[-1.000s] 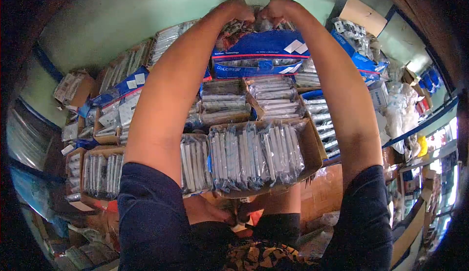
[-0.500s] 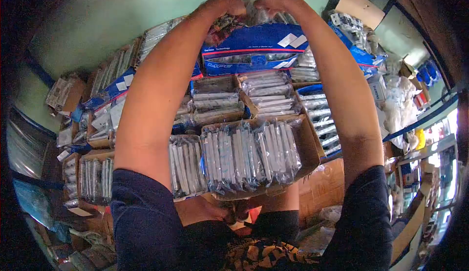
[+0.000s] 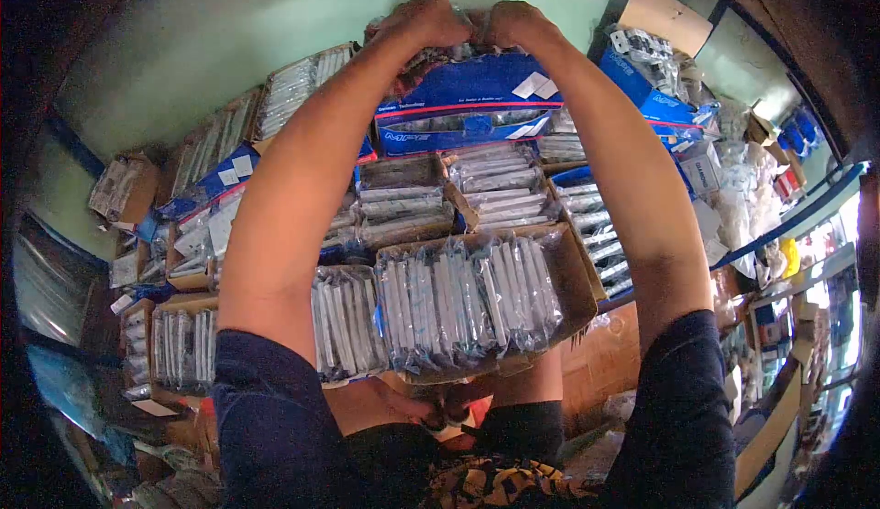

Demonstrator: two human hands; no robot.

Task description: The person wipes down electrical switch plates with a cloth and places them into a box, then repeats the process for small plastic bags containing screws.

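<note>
My left hand [image 3: 431, 21] and my right hand [image 3: 515, 25] are close together at the far end of my reach, both with curled fingers. They are at the top of a blue cardboard box [image 3: 458, 84] with white labels. Clear plastic-wrapped pieces show around the hands, but what the fingers grip is hidden behind the knuckles. Nearest my body stands an open brown carton [image 3: 576, 275] packed with upright flat pieces in clear plastic [image 3: 445, 298]. Between it and the blue box are more cartons of wrapped pieces [image 3: 500, 179].
Cartons of wrapped parts [image 3: 293, 87] line the left side. To the right are another blue box [image 3: 642, 82], a small white box [image 3: 701, 170] and heaped clear plastic bags [image 3: 741, 206]. A pale green wall [image 3: 220, 23] rises behind. Brown flooring [image 3: 600, 353] shows below right.
Both hands have come lower in the picture and the right hand's fingers look more tightly curled. The view has shifted slightly; the boxes stay in place relative to one another.
</note>
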